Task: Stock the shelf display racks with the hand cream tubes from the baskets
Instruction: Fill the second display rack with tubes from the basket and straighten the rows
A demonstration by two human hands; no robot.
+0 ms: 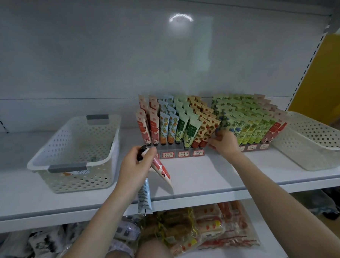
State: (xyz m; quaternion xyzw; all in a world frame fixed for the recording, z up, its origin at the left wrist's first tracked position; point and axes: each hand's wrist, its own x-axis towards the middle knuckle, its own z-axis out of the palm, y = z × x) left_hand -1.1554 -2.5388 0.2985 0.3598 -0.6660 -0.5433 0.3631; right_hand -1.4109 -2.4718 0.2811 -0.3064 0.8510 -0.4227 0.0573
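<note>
Bare knees (136, 257) show below the shelf (207, 178). Over its front edge the left hand (134, 166) grips two hand cream tubes, a red-patterned tube (163, 170) and a blue tube (144, 195). The right hand (224, 143) curls its fingers against the front tubes of the right rack (252, 147); I cannot tell whether it holds one. The left rack (183, 153) stands beside it, between the left basket (73, 173) and the right basket (314, 151).

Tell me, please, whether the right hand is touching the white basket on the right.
Apart. The head view shows the right hand at the right rack's front left corner, with the rack's row of tubes between it and the basket.
</note>
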